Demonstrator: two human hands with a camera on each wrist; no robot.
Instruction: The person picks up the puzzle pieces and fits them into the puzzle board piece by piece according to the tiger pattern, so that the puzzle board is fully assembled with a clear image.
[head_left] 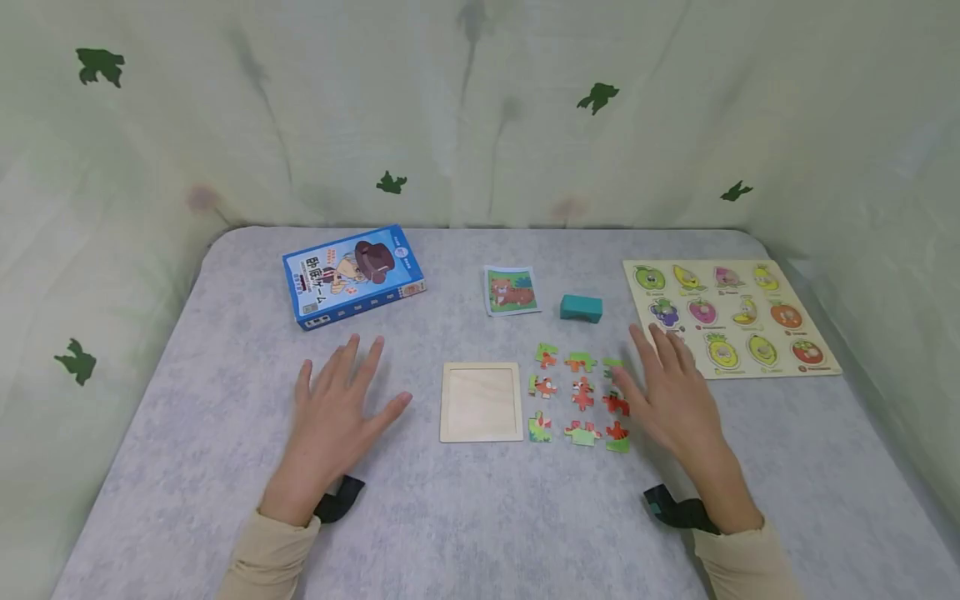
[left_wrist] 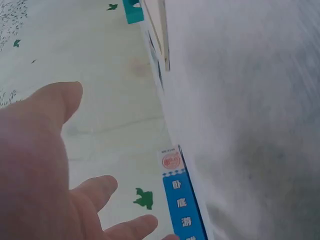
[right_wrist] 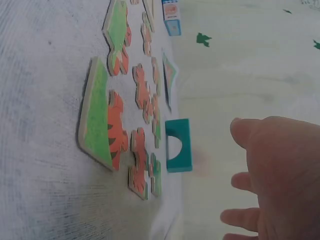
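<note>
Left hand [head_left: 333, 417] and right hand [head_left: 669, 402], spread apart (holding nothing), flank a bare tray [head_left: 481, 405], with nine pieces [head_left: 582, 395] to its right all seemingly unplaced.

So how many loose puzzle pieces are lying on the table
9 puzzle pieces, in three rows of three between the wooden tray and the right hand: three far, three middle, three near. Any fully under that hand would be hidden.
</note>
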